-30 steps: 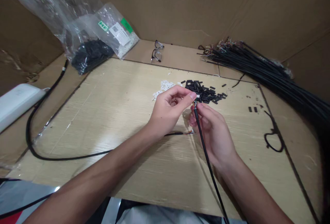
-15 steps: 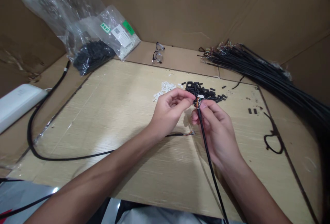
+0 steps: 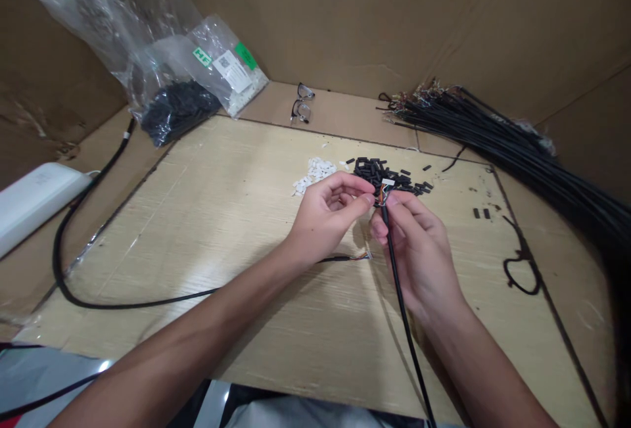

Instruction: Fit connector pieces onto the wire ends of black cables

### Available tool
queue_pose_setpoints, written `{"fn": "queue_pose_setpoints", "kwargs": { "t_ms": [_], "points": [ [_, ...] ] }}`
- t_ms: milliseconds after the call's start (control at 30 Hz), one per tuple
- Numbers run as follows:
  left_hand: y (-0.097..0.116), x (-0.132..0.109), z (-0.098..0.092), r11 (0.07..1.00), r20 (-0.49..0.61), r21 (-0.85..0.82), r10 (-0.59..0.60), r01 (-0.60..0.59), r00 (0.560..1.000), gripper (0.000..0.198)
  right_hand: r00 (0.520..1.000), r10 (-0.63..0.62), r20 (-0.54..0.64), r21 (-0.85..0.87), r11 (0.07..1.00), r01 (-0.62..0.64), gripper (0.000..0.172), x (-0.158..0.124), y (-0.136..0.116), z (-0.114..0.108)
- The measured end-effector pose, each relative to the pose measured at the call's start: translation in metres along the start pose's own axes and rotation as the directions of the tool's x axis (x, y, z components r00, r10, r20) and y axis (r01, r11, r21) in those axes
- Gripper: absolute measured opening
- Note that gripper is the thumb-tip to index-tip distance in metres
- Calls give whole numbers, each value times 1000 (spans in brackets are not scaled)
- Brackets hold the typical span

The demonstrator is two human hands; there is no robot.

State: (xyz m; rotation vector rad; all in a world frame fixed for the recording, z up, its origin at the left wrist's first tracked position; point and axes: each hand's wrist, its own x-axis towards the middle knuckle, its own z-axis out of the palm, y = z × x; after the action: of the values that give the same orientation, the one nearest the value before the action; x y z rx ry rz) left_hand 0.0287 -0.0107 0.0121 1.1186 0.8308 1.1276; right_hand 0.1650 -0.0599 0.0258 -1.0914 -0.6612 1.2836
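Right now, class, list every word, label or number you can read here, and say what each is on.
"HF": green sticker on the clear plastic bag.
White label, same bag: print too small to read.
Second green sticker: nothing legible.
Nothing else carries text.

Cardboard walls (image 3: 374, 14) surround a wooden board (image 3: 221, 217)

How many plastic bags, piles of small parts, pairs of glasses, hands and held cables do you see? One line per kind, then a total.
Plastic bags: 2 (large bag, labelled bag)
Piles of small parts: 2 (white pile, black pile)
Pairs of glasses: 1
Hands: 2 (left hand, right hand)
Held cables: 1 (black cable)
Total: 8
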Motion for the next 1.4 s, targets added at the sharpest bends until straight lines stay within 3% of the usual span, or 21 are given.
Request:
{"fn": "queue_pose_setpoints", "kwargs": {
  "t_ms": [300, 500, 667, 800, 1033, 1167, 1400],
  "points": [
    [-4, 3, 0, 999, -14, -26, 26, -26, 1000, 20, 995, 93, -22, 88, 992, -91, 40, -1, -1, 2],
    [-4, 3, 0, 1000, -16, -15, -6, 6, 1000, 13, 985, 160, -59, 123, 981, -152, 45, -1, 0, 3],
    [4, -1, 1, 1000, -2, -16, 17, -17, 1000, 9, 992, 113, -60, 88, 990, -108, 39, -1, 2, 3],
    [3, -4, 5, 999, 16, -35, 15, -15, 1000, 23, 999, 39, -35, 13, 999, -39, 37, -2, 5, 2],
    [-1, -3, 5, 996, -61, 57, 75, -72, 995, 21, 996, -70, -61, -89, 994, 65, 38, -3, 8, 3],
    [2, -2, 5, 1000, -24, 7, 29, -28, 999, 25, 988, -122, -94, -123, 986, 111, 37, -2, 9, 3],
    [3, -2, 4, 999, -22, -29, 18, -18, 1000, 29, 977, -189, -96, -173, 970, 171, 21, -4, 9, 1]
  ]
}}
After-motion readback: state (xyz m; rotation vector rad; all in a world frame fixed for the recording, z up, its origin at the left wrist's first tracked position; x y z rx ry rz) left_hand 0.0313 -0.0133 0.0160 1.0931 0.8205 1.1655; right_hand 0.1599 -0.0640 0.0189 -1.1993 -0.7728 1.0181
